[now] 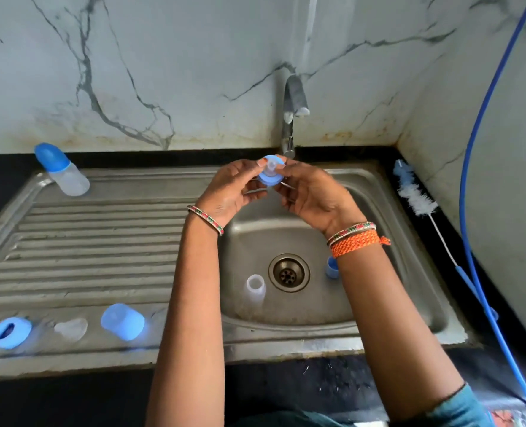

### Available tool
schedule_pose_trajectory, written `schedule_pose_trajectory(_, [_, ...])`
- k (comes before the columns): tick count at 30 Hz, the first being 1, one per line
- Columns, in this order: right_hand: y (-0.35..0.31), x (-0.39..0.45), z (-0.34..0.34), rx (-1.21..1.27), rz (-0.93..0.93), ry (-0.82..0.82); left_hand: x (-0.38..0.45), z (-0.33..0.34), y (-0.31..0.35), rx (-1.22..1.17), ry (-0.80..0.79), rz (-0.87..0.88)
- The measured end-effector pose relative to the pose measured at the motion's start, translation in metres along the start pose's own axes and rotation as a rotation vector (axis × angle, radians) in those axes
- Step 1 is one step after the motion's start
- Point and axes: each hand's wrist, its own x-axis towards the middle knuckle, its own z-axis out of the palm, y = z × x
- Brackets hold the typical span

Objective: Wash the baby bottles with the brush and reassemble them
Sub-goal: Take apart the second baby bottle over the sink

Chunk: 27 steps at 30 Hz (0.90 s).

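Note:
Over the sink basin, below the tap, my left hand (pixel 236 188) and my right hand (pixel 309 192) together pinch a blue bottle collar with a clear teat (pixel 271 174) sticking out of it. A clear bottle body (pixel 255 288) lies in the basin left of the drain. A blue cap (pixel 331 268) sits in the basin, partly hidden behind my right wrist. An assembled bottle with a blue cap (pixel 61 169) lies at the back left of the drainboard. A white bottle brush with a blue handle (pixel 422 201) lies on the counter to the right.
On the front of the drainboard (pixel 86 241) lie a blue collar ring (pixel 10 332), a clear teat (pixel 70 328) and a blue cap (pixel 123 321). The chrome tap (pixel 292 112) rises behind the basin. A blue hose (pixel 471 211) hangs along the right wall.

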Motion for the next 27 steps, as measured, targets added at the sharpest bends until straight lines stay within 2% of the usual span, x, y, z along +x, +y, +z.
schedule_pose_trajectory(5, [-0.004,-0.003,-0.002,0.152,0.077,-0.034,-0.009,0.003,-0.003,-0.063,0.014,-0.053])
schedule_pose_trajectory(10, [0.007,-0.001,0.005,0.123,0.052,-0.049,-0.014,0.004,-0.001,-0.074,0.028,-0.089])
schedule_pose_trajectory(16, [0.010,-0.005,0.000,0.284,0.028,-0.064,-0.013,0.014,0.001,0.094,0.135,-0.081])
schedule_pose_trajectory(19, [0.006,-0.009,-0.002,0.320,0.010,-0.047,-0.015,0.021,0.003,0.091,0.166,-0.063])
schedule_pose_trajectory(27, [-0.010,-0.020,-0.005,0.217,-0.126,-0.020,-0.025,0.036,0.018,0.037,0.097,-0.005])
